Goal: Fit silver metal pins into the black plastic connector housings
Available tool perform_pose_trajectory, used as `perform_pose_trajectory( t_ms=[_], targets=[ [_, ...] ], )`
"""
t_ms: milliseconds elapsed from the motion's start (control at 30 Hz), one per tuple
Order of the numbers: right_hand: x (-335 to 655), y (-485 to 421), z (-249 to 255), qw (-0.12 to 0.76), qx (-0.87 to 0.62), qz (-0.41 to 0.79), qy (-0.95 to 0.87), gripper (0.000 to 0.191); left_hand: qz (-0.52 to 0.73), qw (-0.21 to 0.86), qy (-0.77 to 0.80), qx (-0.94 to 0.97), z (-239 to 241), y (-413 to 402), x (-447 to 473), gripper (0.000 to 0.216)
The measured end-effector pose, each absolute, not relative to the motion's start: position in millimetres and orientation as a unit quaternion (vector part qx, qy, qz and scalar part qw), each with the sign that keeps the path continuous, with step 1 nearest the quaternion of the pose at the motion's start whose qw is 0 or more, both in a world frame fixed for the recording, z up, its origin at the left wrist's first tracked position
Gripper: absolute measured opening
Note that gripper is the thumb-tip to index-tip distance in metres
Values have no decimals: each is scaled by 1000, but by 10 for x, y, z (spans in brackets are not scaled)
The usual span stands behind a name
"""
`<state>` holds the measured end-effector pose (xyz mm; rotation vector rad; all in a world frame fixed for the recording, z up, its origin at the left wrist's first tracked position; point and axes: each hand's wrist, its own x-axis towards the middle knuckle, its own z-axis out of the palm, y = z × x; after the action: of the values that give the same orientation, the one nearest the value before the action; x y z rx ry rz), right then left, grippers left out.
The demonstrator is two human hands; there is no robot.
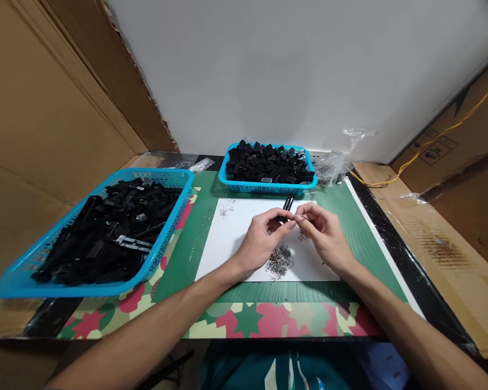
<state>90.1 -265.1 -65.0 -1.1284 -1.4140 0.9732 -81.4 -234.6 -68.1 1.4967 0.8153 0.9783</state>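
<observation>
Hands close together, metal bits (280,261) at six o'clock.
Left hand (262,238) pinches black part (288,202); right hand (325,230) pinched closed, hold unclear.

This looks like a small workshop corner. Rough cardboard sheets stand to the left (44,108) and right of the desk (179,260), with a plain white wall (276,65) on the far side. The left basket (69,291) and far basket (268,188) are heaped with black parts (264,162), and small metal pieces (280,261) lie piled on white paper (228,244).
</observation>
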Motion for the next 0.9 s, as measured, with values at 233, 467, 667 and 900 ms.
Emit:
perform_pose_trajectory(
  t_ms=[233,467,667,900],
  targets=[
    [920,-2648,-666,525,-485,384,-585,17,410,585,349,606,-707,-2354,-816,25],
    [1050,-2664,-625,487,-515,299,-639,16,391,486,363,692,-681,-2332,-858,17],
    [1083,-2685,-608,435,-481,173,-741,11,366,419,364,747,-644,-2318,-899,12],
    [1203,-2682,-583,365,-475,204,-775,10,325,406,352,778,-637,-2336,-913,12]
  ],
)
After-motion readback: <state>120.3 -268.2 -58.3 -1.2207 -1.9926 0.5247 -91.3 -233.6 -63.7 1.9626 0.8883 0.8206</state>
